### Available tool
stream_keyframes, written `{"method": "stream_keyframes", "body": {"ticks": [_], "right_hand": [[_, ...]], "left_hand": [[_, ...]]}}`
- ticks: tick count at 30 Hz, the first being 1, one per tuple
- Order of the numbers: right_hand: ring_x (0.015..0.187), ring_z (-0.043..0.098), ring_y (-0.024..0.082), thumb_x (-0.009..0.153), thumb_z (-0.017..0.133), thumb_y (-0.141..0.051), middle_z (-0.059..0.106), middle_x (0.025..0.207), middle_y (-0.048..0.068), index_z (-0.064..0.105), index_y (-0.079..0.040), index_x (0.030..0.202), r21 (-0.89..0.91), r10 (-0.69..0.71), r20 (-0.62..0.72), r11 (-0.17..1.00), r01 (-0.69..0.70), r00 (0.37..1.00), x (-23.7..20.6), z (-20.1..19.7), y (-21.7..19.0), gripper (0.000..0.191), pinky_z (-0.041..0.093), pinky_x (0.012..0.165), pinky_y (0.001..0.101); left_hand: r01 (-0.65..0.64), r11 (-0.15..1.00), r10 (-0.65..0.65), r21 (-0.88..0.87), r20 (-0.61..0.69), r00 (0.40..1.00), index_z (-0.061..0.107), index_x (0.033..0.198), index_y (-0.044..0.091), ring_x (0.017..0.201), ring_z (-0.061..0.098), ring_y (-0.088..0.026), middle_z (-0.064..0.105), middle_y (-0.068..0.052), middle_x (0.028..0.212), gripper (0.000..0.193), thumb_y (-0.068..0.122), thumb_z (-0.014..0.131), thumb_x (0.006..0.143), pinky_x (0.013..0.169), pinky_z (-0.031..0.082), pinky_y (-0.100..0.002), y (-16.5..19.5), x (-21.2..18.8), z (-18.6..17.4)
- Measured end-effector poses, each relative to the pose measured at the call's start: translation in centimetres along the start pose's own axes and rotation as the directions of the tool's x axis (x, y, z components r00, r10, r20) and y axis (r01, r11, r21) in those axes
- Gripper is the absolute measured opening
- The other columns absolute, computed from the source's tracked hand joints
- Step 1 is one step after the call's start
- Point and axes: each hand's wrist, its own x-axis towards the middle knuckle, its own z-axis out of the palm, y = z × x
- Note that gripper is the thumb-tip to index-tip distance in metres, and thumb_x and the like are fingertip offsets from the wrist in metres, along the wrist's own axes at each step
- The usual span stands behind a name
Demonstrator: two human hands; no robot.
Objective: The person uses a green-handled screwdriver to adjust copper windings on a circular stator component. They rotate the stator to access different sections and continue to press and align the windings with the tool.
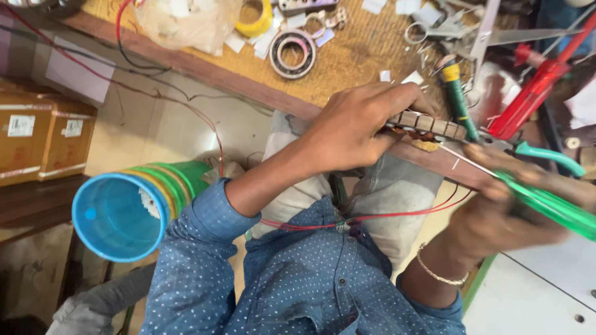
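A cluttered wooden workbench (pixel 347 59) with a brown edge stands over a pale floor, with two cardboard boxes (pixel 43 133) on a low shelf and a stack of coloured plastic cups (pixel 133 208) beside the person's knee. The left hand (pixel 354 127) is clenched around a slotted metal core (pixel 428 124) held at the bench edge, and the right hand (pixel 509 211), blurred, grips one green-handled screwdriver (pixel 546 205) whose thin shaft points at that core just beside the left fingers. On the bench lie one ring bearing (pixel 293 54), one roll of yellow tape (pixel 256 17), one pair of scissors (pixel 434 31) and one red-handled tool (pixel 537 90); red wires (pixel 372 218) cross the lap.
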Motion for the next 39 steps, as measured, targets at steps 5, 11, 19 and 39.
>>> {"method": "stream_keyframes", "body": {"ticks": [5, 11, 19, 39], "right_hand": [[0.079, 0.063, 0.030, 0.117, 0.062, -0.038, 0.054, 0.094, 0.020, 0.046, 0.003, 0.123, 0.235, 0.166, -0.184, 0.964, -0.121, 0.969, -4.4, -6.4, 2.4, 0.045, 0.065, 0.073, 0.0377], [0.067, 0.057, 0.034, 0.111, 0.049, -0.053, 0.053, 0.085, 0.021, 0.051, 0.007, 0.108, 0.134, 0.137, -0.214, 0.985, -0.109, 0.967, -6.8, -9.5, 2.4, 0.060, 0.059, 0.061, 0.0352], [0.081, 0.070, 0.037, 0.092, 0.074, -0.027, 0.065, 0.086, 0.022, 0.054, 0.002, 0.093, 0.195, -0.131, 0.247, 0.977, 0.083, 0.960, -6.7, -9.2, 0.0, 0.035, 0.066, 0.071, 0.0448], [0.085, 0.076, 0.035, 0.079, 0.081, -0.008, 0.070, 0.083, 0.022, 0.060, 0.003, 0.098, -0.007, 0.144, 0.251, 0.989, -0.147, 0.957, -9.9, -8.8, -3.0, 0.030, 0.070, 0.068, 0.0449]], "left_hand": [[-0.040, 0.996, 0.035, -0.074, -0.067, 0.997, 0.062, 0.120, 0.011, 0.112, 0.071, -0.032, 0.070, -0.008, 0.115, 0.044, -0.004, 0.073, 0.080, 0.092, 0.057, -0.043, -0.4, -2.8, 0.8], [-0.205, 0.965, 0.224, 0.164, -0.103, 0.969, 0.066, 0.116, 0.016, 0.122, 0.071, -0.020, 0.070, -0.001, 0.131, 0.021, 0.007, 0.078, 0.102, 0.096, 0.057, -0.035, -0.8, -7.1, 5.8], [-0.278, 0.911, 0.325, 0.305, -0.112, 0.939, 0.054, 0.141, 0.034, 0.120, 0.069, -0.022, 0.068, -0.002, 0.135, 0.036, 0.026, 0.068, 0.110, 0.098, 0.056, -0.034, -0.2, -10.5, 9.6], [-0.196, 0.920, 0.266, 0.340, -0.173, 0.948, 0.043, 0.149, 0.040, 0.122, 0.066, -0.020, 0.067, 0.001, 0.138, 0.045, 0.034, 0.063, 0.109, 0.097, 0.054, -0.034, 0.1, -10.7, 11.2]]}}
